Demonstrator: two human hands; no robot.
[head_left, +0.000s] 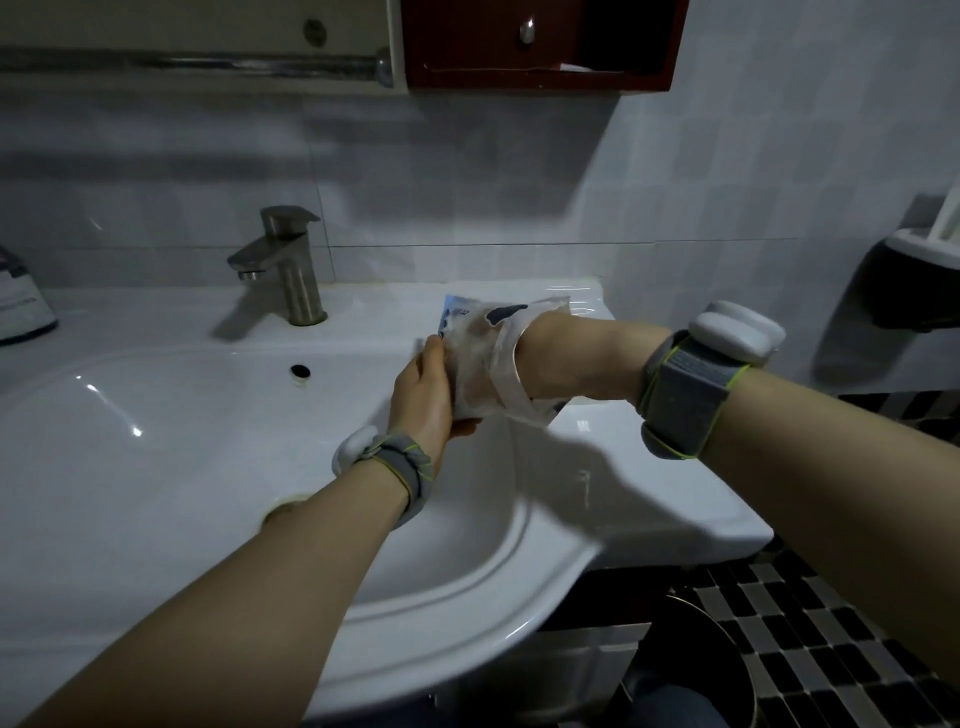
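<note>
Head view: the left hand (423, 395) grips the near end of a translucent plastic bag (498, 322), its fingers (434, 353) curled round the edge; the bag is held above the right side of the sink (597, 467); the right hand (535, 353) is pushed inside the bag past the wrist, and I cannot tell how its fingers lie; the faucet (291, 265) stands well left of the left fingers.

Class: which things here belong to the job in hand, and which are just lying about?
In use: plastic bag, left hand gripping it, right hand pushed inside.
Lying about: tap, sink, red cabinet, towel rail.
</note>
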